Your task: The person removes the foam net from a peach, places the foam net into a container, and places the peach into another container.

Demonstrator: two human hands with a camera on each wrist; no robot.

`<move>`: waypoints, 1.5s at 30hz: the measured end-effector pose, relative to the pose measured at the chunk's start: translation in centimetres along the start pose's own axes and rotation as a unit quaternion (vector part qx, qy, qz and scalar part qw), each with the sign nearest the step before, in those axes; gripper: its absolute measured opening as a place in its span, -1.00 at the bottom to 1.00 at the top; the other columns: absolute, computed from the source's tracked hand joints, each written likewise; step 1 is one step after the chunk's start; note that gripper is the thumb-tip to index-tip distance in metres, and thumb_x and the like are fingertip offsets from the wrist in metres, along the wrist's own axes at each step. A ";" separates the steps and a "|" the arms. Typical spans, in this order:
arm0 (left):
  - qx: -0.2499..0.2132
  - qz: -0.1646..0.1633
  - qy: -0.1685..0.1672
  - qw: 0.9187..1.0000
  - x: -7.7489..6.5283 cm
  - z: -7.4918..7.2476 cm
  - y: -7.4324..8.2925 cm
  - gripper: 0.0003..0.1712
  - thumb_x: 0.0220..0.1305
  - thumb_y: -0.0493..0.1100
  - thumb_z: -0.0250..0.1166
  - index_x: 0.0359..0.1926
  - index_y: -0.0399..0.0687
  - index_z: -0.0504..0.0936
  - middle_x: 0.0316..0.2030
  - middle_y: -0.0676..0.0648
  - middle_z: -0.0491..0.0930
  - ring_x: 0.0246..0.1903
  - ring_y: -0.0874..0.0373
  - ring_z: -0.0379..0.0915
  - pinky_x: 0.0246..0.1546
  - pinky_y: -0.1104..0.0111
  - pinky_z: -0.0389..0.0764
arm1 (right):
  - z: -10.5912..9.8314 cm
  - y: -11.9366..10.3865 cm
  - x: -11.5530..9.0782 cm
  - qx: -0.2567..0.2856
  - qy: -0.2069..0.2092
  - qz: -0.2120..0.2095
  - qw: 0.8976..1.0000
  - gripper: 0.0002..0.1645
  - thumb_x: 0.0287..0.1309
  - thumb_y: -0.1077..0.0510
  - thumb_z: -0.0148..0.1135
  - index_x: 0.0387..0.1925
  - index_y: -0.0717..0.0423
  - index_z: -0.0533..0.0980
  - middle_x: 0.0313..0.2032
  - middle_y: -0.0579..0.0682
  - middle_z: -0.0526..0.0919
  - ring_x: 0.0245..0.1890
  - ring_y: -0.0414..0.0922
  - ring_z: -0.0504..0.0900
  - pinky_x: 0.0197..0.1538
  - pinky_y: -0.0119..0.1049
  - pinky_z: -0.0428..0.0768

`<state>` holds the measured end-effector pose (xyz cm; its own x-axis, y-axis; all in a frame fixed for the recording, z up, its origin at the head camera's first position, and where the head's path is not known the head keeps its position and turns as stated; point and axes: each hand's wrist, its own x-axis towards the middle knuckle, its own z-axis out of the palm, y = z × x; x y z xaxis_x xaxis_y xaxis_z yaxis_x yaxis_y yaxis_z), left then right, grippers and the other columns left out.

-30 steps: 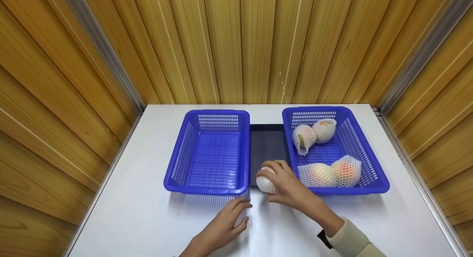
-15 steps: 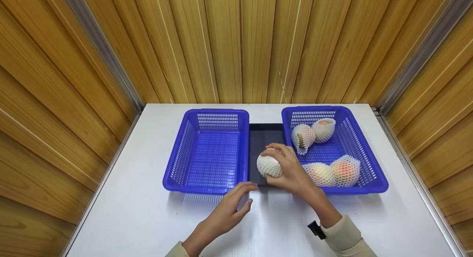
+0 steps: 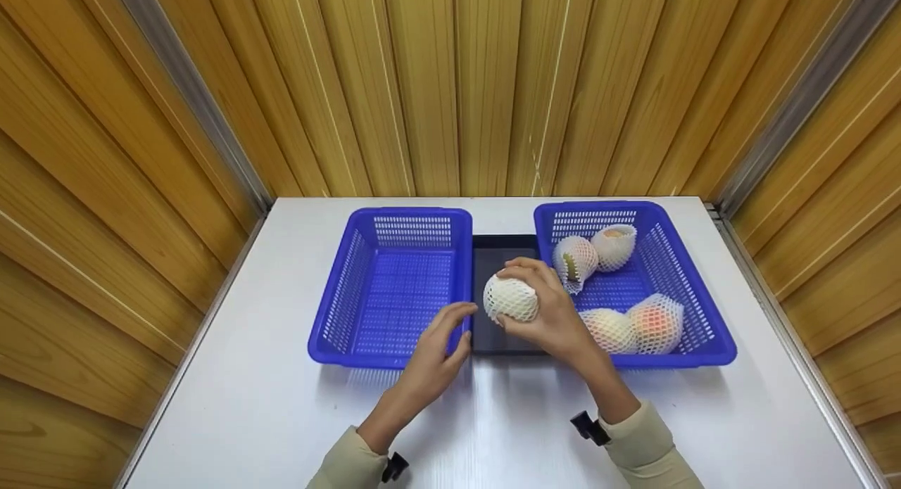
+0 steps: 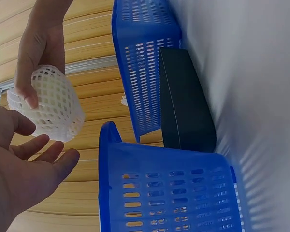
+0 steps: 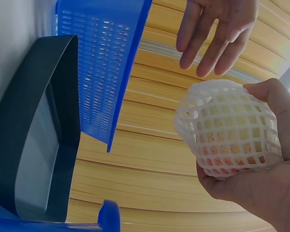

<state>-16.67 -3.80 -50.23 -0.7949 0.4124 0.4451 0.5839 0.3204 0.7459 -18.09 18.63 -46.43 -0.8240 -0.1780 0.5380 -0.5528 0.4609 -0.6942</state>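
Observation:
My right hand (image 3: 552,316) grips a round fruit in a white foam net (image 3: 509,298), held up over the black tray (image 3: 503,345). In the right wrist view the netted fruit (image 5: 229,130) is yellowish with a red patch, thumb and fingers around it. My left hand (image 3: 434,350) holds nothing. Its relaxed fingers are spread by the right rim of the left blue basket, facing the fruit. The left wrist view shows these fingers (image 4: 63,164) close beside the net.
The left blue basket (image 3: 325,299) shows only its perforated floor and walls. In the right blue basket (image 3: 693,278), several netted fruits (image 3: 654,324) lie in pairs at back and front. Wood-patterned panels (image 3: 486,88) enclose the white table (image 3: 246,376).
My right hand has raised the netted fruit from near the tray's front edge and moved away from me. The left hand has followed forward, from below the left basket to its rim.

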 end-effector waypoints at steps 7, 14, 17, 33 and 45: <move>-0.019 0.023 0.023 0.999 1.1 0.9 -0.9 -0.51 0.41 -0.44 0.14 0.33 -0.17 0.48 0.27 -0.16 0.48 0.28 0.00 0.44 0.30 0.28 0.49 | -0.1 -2.4 0.7 0.040 0.021 0.017 0.999 -0.29 -0.28 0.46 0.60 0.05 0.29 0.58 0.17 0.31 0.52 0.20 0.17 0.51 0.11 0.04 0.62; -0.086 0.030 0.065 0.994 2.3 1.8 -1.3 -0.61 0.46 -0.46 0.09 0.25 -0.24 0.54 0.18 -0.15 0.57 0.21 -0.01 0.51 0.26 0.30 0.53 | 0.5 0.4 0.8 0.094 0.033 0.040 0.994 -0.23 -0.27 0.42 0.62 0.11 0.22 0.56 0.20 0.18 0.53 0.25 0.01 0.46 0.21 -0.26 0.52; -0.143 0.001 0.084 0.986 2.9 2.1 -1.4 -0.67 0.46 -0.46 0.11 0.17 -0.34 0.57 0.10 -0.20 0.62 0.13 -0.02 0.57 0.21 0.30 0.58 | 0.4 1.0 0.9 0.134 0.036 0.044 0.989 -0.22 -0.24 0.41 0.61 0.14 0.19 0.55 0.20 0.11 0.54 0.26 -0.05 0.45 0.24 -0.33 0.50; -0.340 -0.031 0.116 0.933 4.6 1.9 -1.4 -0.43 0.01 -0.67 0.26 0.14 -0.63 0.49 0.25 -0.41 0.40 0.26 0.03 0.43 0.36 0.16 0.42 | 0.7 1.3 1.4 0.264 0.000 0.071 0.962 -0.18 -0.08 0.46 0.47 0.29 0.26 0.41 0.26 0.14 0.47 0.14 -0.02 0.55 0.12 -0.34 0.62; -0.320 -0.015 0.089 0.943 5.4 2.8 -1.6 -0.23 -0.07 -0.66 0.29 0.29 -0.52 0.43 0.35 -0.38 0.29 0.35 -0.09 0.32 0.38 0.10 0.39 | 1.2 1.7 1.8 0.314 -0.009 0.096 0.945 -0.18 -0.02 0.44 0.43 0.31 0.29 0.35 0.25 0.14 0.46 0.10 0.00 0.58 0.10 -0.27 0.66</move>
<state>-21.43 0.24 -50.44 -0.8582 0.2433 0.4520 0.3859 -0.2748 0.8807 -20.64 18.03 -47.26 -0.9156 -0.1601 0.3688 -0.3529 -0.1193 -0.9280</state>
